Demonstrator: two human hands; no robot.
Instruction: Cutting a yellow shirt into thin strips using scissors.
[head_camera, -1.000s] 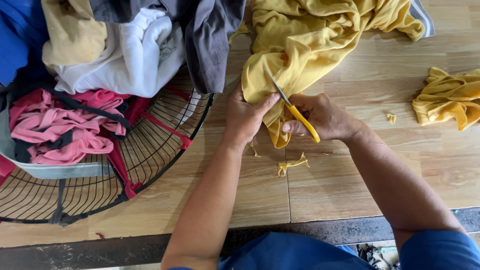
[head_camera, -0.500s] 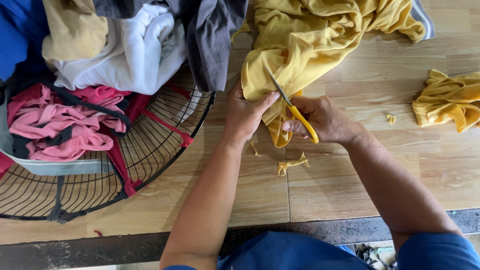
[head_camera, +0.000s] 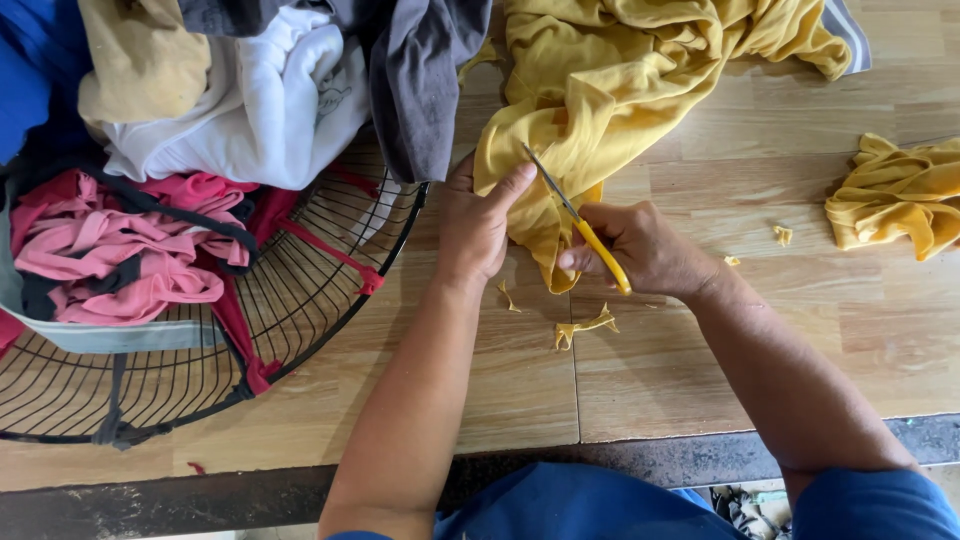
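Note:
A large mustard-yellow garment (head_camera: 640, 80) lies crumpled on the wooden table (head_camera: 760, 330). My left hand (head_camera: 478, 225) pinches its lower edge between thumb and fingers. My right hand (head_camera: 640, 250) grips yellow-handled scissors (head_camera: 575, 215), whose dark blades point up and left into the cloth beside my left thumb. Small yellow cloth scraps (head_camera: 582, 327) lie on the table just below my hands.
A black wire fan guard (head_camera: 300, 310) sits at the left, holding pink and red cloth (head_camera: 120, 250). White, grey, tan and blue garments (head_camera: 280, 100) are heaped above it. A bunched yellow cloth piece (head_camera: 895, 195) lies at the right. The table's front edge runs along the bottom.
Both hands stay almost in place on the yellow garment. The scissors keep their angle, and the blades sit slightly further into the cloth.

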